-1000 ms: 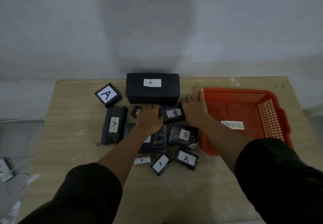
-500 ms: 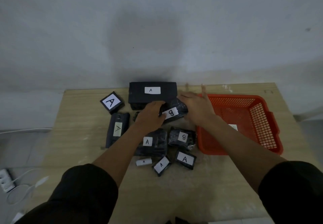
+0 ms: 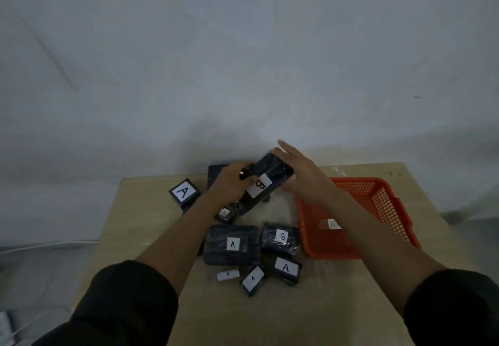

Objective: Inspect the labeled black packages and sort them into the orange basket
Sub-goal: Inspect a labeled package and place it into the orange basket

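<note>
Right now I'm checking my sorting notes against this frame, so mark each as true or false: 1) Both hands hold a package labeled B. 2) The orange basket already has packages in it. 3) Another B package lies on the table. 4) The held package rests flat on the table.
1) True: the left hand and right hand hold the B package.
2) False: the orange basket shows only a paper label inside.
3) True: a second B package lies beside the basket.
4) False: it is lifted and tilted above the table.
</note>
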